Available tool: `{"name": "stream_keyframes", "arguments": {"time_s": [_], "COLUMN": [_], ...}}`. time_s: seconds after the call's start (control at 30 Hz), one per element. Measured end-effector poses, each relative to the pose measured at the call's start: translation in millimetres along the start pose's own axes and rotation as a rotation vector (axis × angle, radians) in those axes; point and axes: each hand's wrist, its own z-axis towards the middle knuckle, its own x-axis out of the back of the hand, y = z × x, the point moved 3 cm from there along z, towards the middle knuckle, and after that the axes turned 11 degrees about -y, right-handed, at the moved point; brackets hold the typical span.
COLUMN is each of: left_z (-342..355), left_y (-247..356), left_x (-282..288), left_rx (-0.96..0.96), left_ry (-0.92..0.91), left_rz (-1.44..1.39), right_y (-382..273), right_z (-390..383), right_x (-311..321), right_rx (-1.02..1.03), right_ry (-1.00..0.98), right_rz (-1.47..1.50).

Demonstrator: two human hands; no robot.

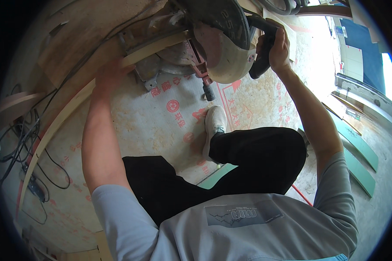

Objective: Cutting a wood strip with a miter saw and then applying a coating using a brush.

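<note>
At upper centre: saw [224,54], right hand [279,50] grasping its handle [261,66]. Strip [157,46] is running left from saw; left hand [109,75] blurring at its edge, grip unreadable. Floor [150,122] stretching between strip and shoe [215,121].

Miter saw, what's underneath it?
A pale, red-printed floor covering shows in front of the miter saw. Whatever lies directly beneath its metal base can't be seen, because the base covers it.

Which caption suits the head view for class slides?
Blurred left hand at a long pale strip; right hand gripping a miter saw's black handle.
</note>
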Motion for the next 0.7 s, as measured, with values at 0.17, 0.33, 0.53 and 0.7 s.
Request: {"name": "stream_keyframes", "arguments": {"time_s": [0.17, 0.33, 0.53, 0.7], "left_z": [-1.8, 3.9, 7.1, 9.4], "left_y": [7.4, 10.0, 19.8, 10.3], "left_x": [4.5, 2.2, 0.8, 1.8], "left_rx": [-0.006, 0.029, 0.000, -0.026], "left_ry": [-0.013, -0.037, 0.062, 0.056], "left_rz": [-0.031, -0.025, -0.034, -0.064], "right_y": [-1.4, -4.0, -4.0, -49.7], "right_z": [-0.6, 0.6, 3.8, 51.8], "right_x": [0.6, -1.8, 5.4, 22.5], "right_rx": [-0.028, -0.033, -0.022, -0.242], "right_ry": [0.001, -0.011, -0.009, -0.009], "right_rz": [0.019, 0.000, 0.022, -0.091]}}
